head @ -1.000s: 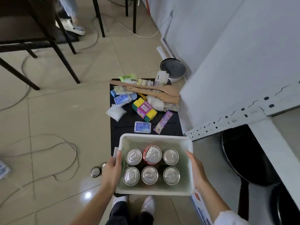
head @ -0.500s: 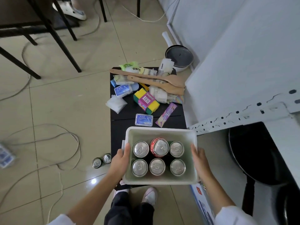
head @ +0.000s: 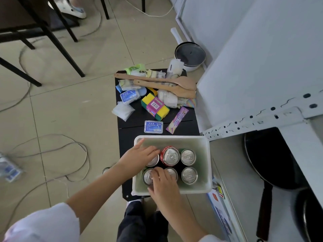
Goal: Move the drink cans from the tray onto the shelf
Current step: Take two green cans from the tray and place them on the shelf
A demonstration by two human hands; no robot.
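While six drink cans (head: 187, 157) are standing upright inside the white tray (head: 208, 165) beside the shelf (head: 232, 151), the left hand (head: 138, 156) is covering the tray's far-left can and the right hand (head: 164, 186) is curling over a near one, grips seemingly unclosed; rigid, smooth, probably heavy cans want side-wall holds.

The left hand (head: 139, 157) covers most of the far-left can (head: 153, 161). The right hand (head: 163, 185) hides the near-middle can (head: 172, 172) and part of the near-left can (head: 147, 176). Grip closure is indeterminate. The frying pan (head: 269, 159) is cropped at the right edge.
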